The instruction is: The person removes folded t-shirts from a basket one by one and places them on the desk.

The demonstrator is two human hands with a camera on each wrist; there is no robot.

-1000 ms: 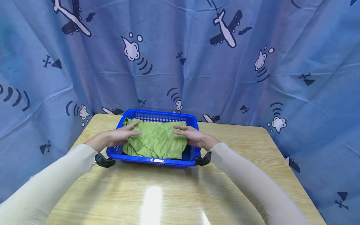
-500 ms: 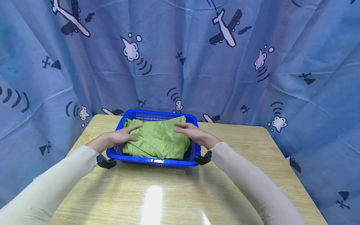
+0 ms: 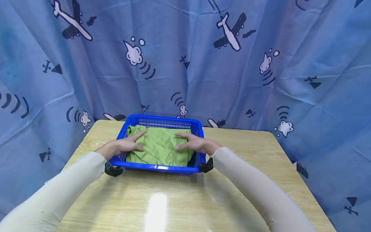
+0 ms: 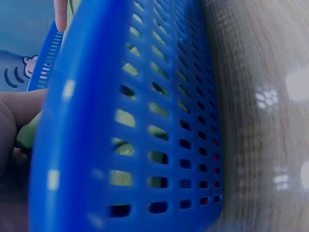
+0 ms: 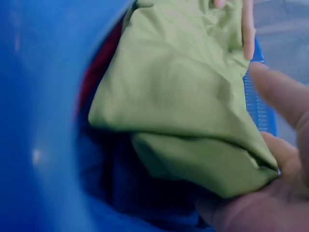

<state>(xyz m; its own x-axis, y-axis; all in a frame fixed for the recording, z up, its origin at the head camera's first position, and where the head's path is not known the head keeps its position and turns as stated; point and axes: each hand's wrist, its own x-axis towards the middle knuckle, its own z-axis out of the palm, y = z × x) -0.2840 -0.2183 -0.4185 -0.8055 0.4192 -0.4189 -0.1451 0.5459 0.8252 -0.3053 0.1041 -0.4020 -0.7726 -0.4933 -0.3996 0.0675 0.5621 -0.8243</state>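
Cloth (image 3: 160, 145), green & folded, lies in the blue basket (image 3: 165, 118), just L of centre in the head view, on the wood bench (image 3: 237, 145). L hand (image 3: 129, 144) is at its left end, R hand (image 3: 194, 143) at its right; on each, thumb & first finger spread wide over the top. Can't tell if the lower fingers grip underneath. In the R wrist view, part of R hand sits against the cloth's edge at lower right, w/ a lower fold drooping mid-frame; dark stuff (image 5: 145, 193) shows below that, & a red strip (image 5: 100, 67) upper left.

To handle it well, IMO: keep both ends level & move them tog., b/c uneven pull prob. skews the layers. Take the drooping fold w/ the top layer, else it likely trails. Fabric looks floppy, so support from below prob. beats pinching the top. Mind the perforated sides; cloth could snag.
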